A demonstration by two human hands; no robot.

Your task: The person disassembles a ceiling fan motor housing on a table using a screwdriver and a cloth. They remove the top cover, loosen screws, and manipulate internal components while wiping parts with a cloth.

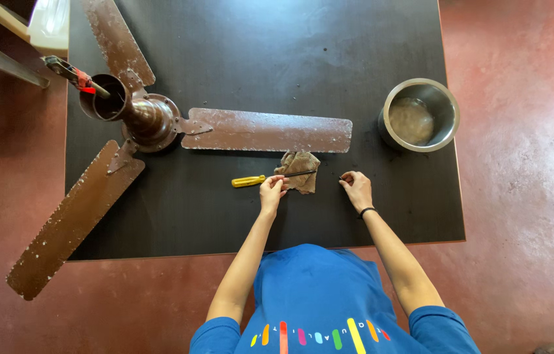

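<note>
L hand (272, 192) fingers pinch screwdriver (270, 177) (shaft half-hidden by rag (298, 170)); R hand (356, 188) grip unclear.

The surface (368, 39) is a dark, nearly black rectangular top with a thin lighter edge, standing on a reddish-brown floor (526, 196). A brown ceiling fan (149, 121) lies on it — the motor housing near the far left corner, one blade (267, 131) stretched across the middle, another blade (70, 223) overhanging the left edge, the third running off toward the far side. Just beside the middle blade's tip lies a crumpled brown cloth (300, 167), and to its left a yellow-handled screwdriver (248, 181), its shaft crossing the cloth. Near the right edge stands a round steel pot (420, 115), well apart from the fan.
</note>
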